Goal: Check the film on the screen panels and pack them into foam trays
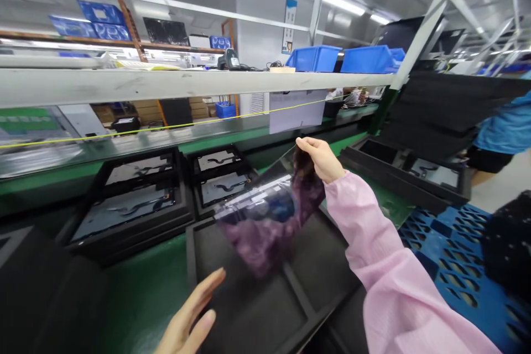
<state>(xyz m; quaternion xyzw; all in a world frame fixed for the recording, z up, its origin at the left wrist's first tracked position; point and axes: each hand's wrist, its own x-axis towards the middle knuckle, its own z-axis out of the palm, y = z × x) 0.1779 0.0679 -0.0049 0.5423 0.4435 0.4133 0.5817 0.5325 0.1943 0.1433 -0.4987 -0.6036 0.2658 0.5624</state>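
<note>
My right hand point(322, 158), in a pink sleeve, pinches the top corner of a clear, glossy plastic sheet point(265, 207). The sheet hangs tilted and slightly blurred above a black foam tray point(305, 293) with a divider across it. Pink and dark reflections show on its surface. My left hand point(194, 310) is low at the tray's left side, thumb and fingers apart, holding nothing and not touching the sheet.
Black trays holding flat panels with dark cables point(136, 199) stand on the green bench point(145, 282). Another such tray point(406, 171) lies right, near a blue plastic pallet point(456, 265). A white shelf beam point(186, 86) crosses ahead, carrying blue bins point(315, 59). A person in blue point(504, 127) is far right.
</note>
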